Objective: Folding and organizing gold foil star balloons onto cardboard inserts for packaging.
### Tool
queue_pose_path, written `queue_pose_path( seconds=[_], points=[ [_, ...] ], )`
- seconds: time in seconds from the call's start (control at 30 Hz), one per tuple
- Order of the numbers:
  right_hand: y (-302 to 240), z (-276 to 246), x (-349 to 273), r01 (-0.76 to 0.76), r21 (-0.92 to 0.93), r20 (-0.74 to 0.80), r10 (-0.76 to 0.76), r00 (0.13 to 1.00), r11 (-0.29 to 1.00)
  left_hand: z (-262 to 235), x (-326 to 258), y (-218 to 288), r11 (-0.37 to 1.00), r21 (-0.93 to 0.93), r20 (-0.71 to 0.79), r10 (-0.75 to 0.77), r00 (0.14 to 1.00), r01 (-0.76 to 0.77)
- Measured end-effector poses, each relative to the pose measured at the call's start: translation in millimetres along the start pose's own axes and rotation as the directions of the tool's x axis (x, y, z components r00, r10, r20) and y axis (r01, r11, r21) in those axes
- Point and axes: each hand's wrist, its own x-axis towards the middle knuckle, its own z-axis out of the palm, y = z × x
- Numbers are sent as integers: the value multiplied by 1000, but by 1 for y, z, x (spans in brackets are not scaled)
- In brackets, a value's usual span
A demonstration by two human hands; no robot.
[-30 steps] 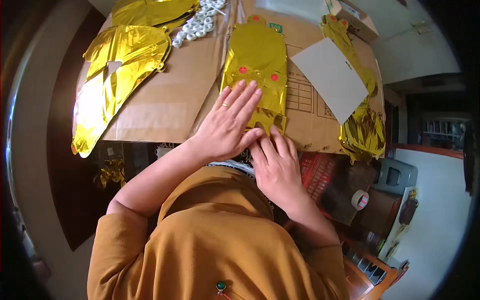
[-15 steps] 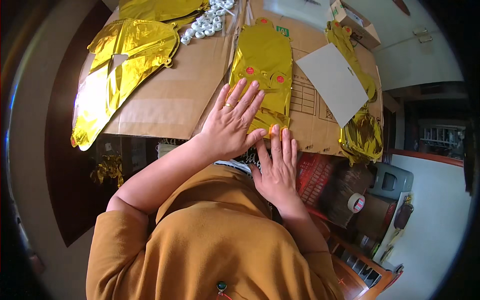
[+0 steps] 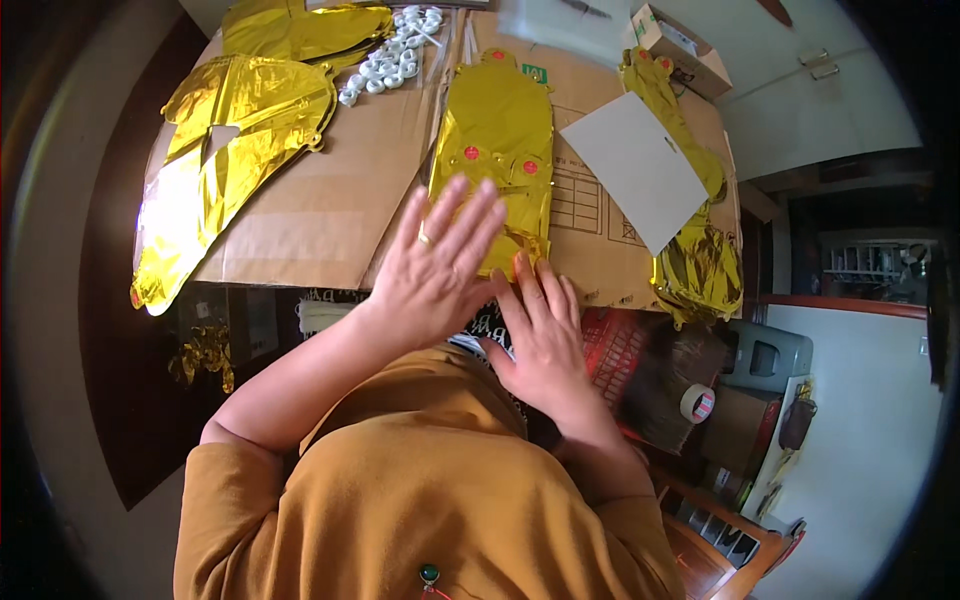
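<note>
In the head view, the left hand [image 3: 435, 270] lies flat in the middle of the frame, its fingers [image 3: 470, 215] spread wide and straight, pinching nothing. Its fingertips reach over the lower part of a long gold foil balloon [image 3: 495, 150]; whether the palm presses down or hovers just above cannot be told. A ring shows on one finger.

The right hand [image 3: 545, 335] sits just below and to the right of the left one, palm down, its fingers [image 3: 530, 285] held close together and straight. Their tips touch the crumpled lower end of the same gold foil balloon, at the near edge of the cardboard sheet [image 3: 320, 210] that covers the tabletop.

The balloon stretches from both hands toward the top centre of the frame, flat on the cardboard, with small red dots on it.

In the upper left lies a larger gold foil shape [image 3: 215, 170], and beside it a heap of small white pieces [image 3: 390, 55]. To the right of the balloon rests a grey card [image 3: 640, 165], with a crinkled gold foil strip [image 3: 700, 250] running along the right edge of the cardboard. A roll of tape [image 3: 697, 403] sits lower right.
</note>
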Motion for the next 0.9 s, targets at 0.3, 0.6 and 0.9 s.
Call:
queue_pose_path(
  seconds=[0.3,0.6,0.9],
  points=[
    [231,-99,72,-536,72,-381,520,764,841,18,-11,-3,998,-9,148,55,988,-54],
    [290,-127,102,-634,176,89,630,772,753,19,-17,2,999,24,-44,22,999,-21],
    [250,-193,62,5,961,-135,453,881,276,11,-35,-5,983,-147,-61,105,993,-113]
  ],
)
